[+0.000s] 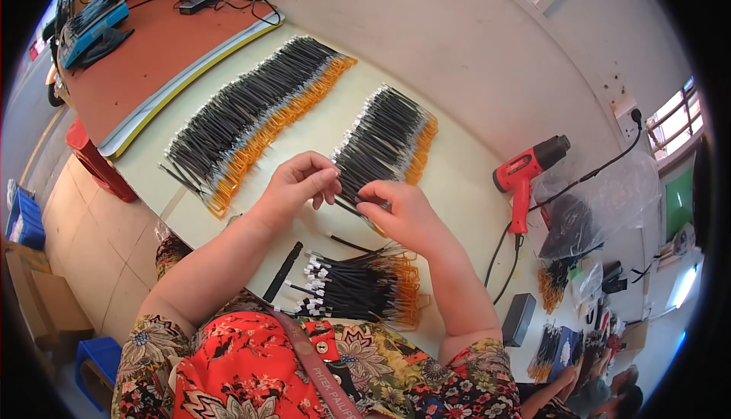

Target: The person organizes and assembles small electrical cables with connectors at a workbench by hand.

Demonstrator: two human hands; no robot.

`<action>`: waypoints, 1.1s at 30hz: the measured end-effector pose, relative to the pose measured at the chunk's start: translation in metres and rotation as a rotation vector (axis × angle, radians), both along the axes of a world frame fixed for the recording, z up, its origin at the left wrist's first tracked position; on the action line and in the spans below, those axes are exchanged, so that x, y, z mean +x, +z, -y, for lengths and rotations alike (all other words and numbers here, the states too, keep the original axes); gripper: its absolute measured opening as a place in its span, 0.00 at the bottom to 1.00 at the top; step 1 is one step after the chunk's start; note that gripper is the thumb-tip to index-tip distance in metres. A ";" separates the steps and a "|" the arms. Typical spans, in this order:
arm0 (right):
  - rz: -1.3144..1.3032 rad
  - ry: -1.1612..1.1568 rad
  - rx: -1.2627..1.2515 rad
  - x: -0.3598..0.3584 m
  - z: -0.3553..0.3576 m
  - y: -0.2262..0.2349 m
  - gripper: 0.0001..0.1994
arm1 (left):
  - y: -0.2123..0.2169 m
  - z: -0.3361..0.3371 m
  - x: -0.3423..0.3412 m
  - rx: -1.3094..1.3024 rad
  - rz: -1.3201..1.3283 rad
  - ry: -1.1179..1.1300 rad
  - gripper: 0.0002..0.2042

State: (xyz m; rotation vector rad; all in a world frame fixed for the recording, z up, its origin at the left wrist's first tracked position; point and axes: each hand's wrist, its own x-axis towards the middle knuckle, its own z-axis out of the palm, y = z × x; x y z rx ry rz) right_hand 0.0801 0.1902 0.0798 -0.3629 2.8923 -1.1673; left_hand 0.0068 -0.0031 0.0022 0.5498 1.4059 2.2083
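Cable [347, 207] is pinched in the right hand [400, 210], over the table [464, 191], between the near pile [346, 289] and the smaller row [381, 133]. The left hand [304, 183] curls beside it; whether those fingers grip it, I cannot tell.

Black cable [347, 207] partly hidden by hands [403, 210]; co-worker's hand [568, 376] too small to tell
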 end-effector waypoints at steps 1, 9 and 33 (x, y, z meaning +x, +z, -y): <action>0.139 -0.001 -0.076 0.000 -0.003 -0.002 0.08 | 0.000 0.000 -0.001 0.000 0.000 0.002 0.06; 0.652 0.098 -0.457 0.003 -0.024 -0.016 0.13 | 0.000 0.001 -0.007 0.237 0.125 0.070 0.06; 0.725 -0.008 -0.725 0.029 -0.010 -0.026 0.10 | -0.003 0.005 -0.008 0.386 0.147 0.014 0.05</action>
